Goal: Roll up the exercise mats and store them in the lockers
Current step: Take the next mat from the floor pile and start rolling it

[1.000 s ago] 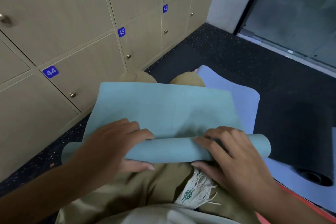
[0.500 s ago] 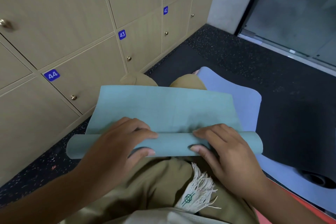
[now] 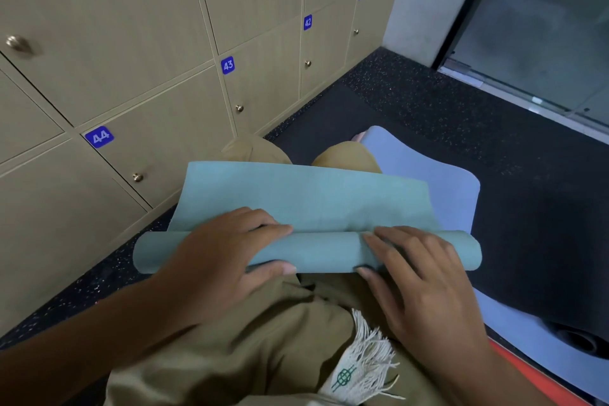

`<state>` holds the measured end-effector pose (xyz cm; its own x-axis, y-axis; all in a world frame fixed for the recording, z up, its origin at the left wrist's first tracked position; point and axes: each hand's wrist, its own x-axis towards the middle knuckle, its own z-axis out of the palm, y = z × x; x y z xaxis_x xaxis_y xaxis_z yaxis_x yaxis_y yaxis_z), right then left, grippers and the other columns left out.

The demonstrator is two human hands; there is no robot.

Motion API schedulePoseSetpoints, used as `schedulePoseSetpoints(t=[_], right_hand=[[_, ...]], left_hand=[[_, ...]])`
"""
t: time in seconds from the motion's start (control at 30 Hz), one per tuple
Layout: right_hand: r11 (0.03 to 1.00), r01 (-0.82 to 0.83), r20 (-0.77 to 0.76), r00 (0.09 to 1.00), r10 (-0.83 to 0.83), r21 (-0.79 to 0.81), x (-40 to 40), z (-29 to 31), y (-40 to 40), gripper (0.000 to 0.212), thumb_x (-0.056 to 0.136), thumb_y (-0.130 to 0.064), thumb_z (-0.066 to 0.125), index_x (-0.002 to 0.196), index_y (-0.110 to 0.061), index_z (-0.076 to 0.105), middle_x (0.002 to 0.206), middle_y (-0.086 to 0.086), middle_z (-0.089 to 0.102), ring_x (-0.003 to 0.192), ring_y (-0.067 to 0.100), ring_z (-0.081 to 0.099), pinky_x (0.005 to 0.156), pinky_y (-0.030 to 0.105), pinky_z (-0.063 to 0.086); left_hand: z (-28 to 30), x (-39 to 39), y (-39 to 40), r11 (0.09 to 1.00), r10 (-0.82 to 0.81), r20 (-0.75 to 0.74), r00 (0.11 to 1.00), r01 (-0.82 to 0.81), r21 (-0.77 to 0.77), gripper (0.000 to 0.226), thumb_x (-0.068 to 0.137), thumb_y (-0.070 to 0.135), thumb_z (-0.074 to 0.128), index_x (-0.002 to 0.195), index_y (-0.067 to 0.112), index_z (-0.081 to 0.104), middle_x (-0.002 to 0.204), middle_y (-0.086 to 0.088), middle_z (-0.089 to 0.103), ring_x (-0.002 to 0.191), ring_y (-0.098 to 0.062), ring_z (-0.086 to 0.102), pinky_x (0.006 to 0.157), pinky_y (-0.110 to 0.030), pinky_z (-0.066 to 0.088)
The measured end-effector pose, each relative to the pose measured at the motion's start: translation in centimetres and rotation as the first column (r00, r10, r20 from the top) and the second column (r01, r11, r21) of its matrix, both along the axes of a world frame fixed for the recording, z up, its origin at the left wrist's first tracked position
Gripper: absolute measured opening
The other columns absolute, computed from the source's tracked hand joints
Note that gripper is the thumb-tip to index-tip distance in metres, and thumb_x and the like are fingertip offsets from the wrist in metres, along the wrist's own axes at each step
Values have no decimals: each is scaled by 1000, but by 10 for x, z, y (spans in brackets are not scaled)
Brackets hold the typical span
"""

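Here, the lockers [image 3: 138,53] line the wall on your left. The teal mat [image 3: 306,201] lies across your lap, its near end rolled. Your left hand [image 3: 224,257] and right hand [image 3: 425,283] each curl around the roll, thumbs underneath.

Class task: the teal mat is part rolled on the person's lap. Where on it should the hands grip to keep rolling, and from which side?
Probably the rolled tube of the teal mat, from above and the near side, as the left hand and right hand do, spread toward both ends: the tube is long and the flat part lies beyond it.
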<state>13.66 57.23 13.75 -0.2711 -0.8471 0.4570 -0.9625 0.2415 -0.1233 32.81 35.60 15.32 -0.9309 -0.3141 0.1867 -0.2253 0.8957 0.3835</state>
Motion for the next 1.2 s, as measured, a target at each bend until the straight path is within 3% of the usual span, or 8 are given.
schedulePoseSetpoints(t=[0.1,0.2,0.37,0.57,0.73,0.9,1.03,1.2], right_hand=[[1000,-9,29,1000,9,-4,-6,-5,-7,40,101,-35,59,132,-10,67,128,5,65,112,29,61,96,42,45],[1000,-12,77,997,12,7,-13,-6,-17,41,104,-37,51,134,-13,66,124,2,66,110,26,61,97,42,45],[998,-26,169,985,17,55,-31,-2,-35,42,106,-42,41,126,-18,68,112,-4,68,102,22,60,92,35,41],[997,22,192,981,-36,74,-45,0,-59,40,106,-43,39,110,-19,71,101,-5,71,96,22,61,88,37,43],[992,107,117,988,-99,-60,-38,3,-59,22,101,-32,57,103,-12,68,104,1,66,95,28,57,82,43,46],[997,81,90,993,-80,-7,-39,-8,-48,42,102,-41,51,127,-11,67,124,4,64,113,29,57,98,43,45],[996,15,138,990,-27,83,-52,-13,-52,53,103,-45,50,144,-12,56,140,1,59,128,26,53,118,40,31],[993,-6,156,988,-12,114,-68,-9,-67,49,104,-43,42,141,-14,57,131,-1,63,117,22,55,113,31,29]], left_hand=[[4,-7,-13,991,49,70,996,-57,119,64,83,73,47,127,31,69,108,23,61,104,1,55,92,-30,48],[9,-14,-13,977,113,6,994,-112,184,55,80,66,51,123,38,70,107,27,61,105,3,54,93,-18,41],[4,-19,5,988,82,-160,984,-101,-117,32,92,37,55,112,22,76,108,13,67,97,-16,62,81,-33,48],[-14,-19,7,965,89,-69,994,-103,-242,65,93,57,54,139,11,61,129,0,61,116,-26,59,99,-40,46],[-15,-34,-8,962,106,-48,993,-115,-247,72,88,68,52,132,12,65,119,3,65,105,-25,62,87,-40,50],[-11,-51,-30,955,124,8,992,-117,-272,73,85,78,45,118,19,72,106,8,67,97,-22,62,78,-39,52],[-7,-63,-42,966,145,18,989,-138,-219,71,84,79,43,115,23,73,106,12,65,98,-16,60,80,-37,54],[-1,-74,-33,967,133,-140,981,-159,-199,45,88,53,53,113,22,73,106,10,66,97,-19,61,79,-36,52]])
